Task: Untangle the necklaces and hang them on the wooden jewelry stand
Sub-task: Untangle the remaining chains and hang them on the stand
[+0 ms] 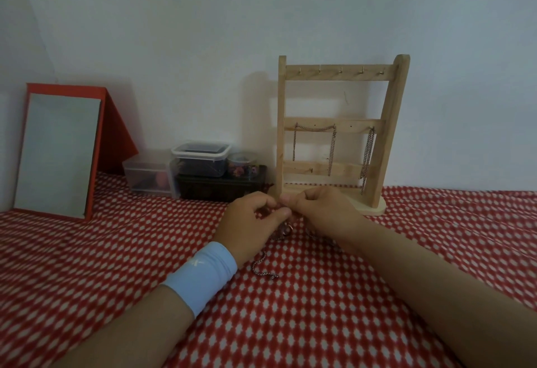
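Observation:
A wooden jewelry stand (343, 75) stands against the wall, right of centre. Chains hang from its middle bar: one draped chain (315, 129) on the left, another chain (368, 152) on the right. Just in front of the stand's base, my left hand (250, 224) and my right hand (322, 210) meet over a tangled necklace (283, 229). Both pinch it with curled fingers. A loose end of the chain (261, 270) trails onto the cloth below my left wrist. Most of the tangle is hidden by my fingers.
A red-framed mirror (58, 149) leans at the left. Clear plastic boxes (200, 157) and a dark box (220, 186) sit by the wall, left of the stand. A red and white patterned cloth (319, 309) covers the surface.

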Demonstrator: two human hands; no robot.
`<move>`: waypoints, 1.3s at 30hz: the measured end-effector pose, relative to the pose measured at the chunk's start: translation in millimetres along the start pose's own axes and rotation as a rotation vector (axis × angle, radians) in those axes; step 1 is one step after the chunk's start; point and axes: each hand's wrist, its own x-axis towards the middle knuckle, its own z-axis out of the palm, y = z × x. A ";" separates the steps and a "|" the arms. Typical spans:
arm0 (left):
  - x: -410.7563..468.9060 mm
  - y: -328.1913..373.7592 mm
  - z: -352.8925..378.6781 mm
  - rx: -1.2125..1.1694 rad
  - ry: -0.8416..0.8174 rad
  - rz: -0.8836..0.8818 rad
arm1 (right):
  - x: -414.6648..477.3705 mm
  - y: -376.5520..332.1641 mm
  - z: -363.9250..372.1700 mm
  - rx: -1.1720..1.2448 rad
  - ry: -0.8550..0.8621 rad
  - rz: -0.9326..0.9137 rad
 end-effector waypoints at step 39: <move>8.1 2.3 -6.6 -0.261 0.012 -0.449 | 5.3 -3.9 -15.1 -0.412 -0.126 -0.074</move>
